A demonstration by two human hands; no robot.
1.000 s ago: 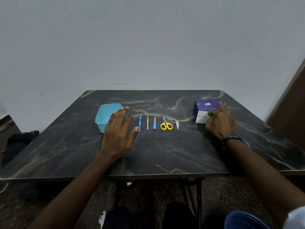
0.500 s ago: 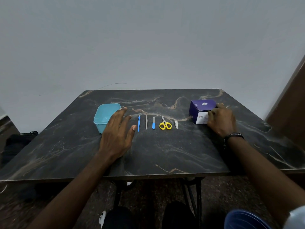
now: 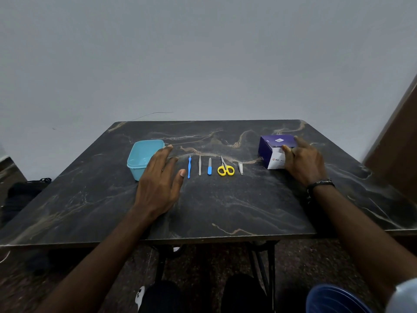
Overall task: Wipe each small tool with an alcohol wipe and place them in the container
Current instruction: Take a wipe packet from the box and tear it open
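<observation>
Several small tools lie in a row on the dark marbled table: a blue pick, a thin metal tool, a blue-handled file, yellow-handled scissors and a small nail clipper. A teal container stands left of them. My left hand lies flat on the table between the container and the blue pick, fingers straight. My right hand rests against the purple and white wipe box at the right, with its thumb at the box's opened white end.
A dark wooden panel stands at the right. A black bag lies on the floor to the left. The table's metal legs, a blue round object and dark shoes show below the front edge.
My right hand has shifted right and farther back along the wipe box, its thumb now at the box's white end. My left hand stays flat in place.
</observation>
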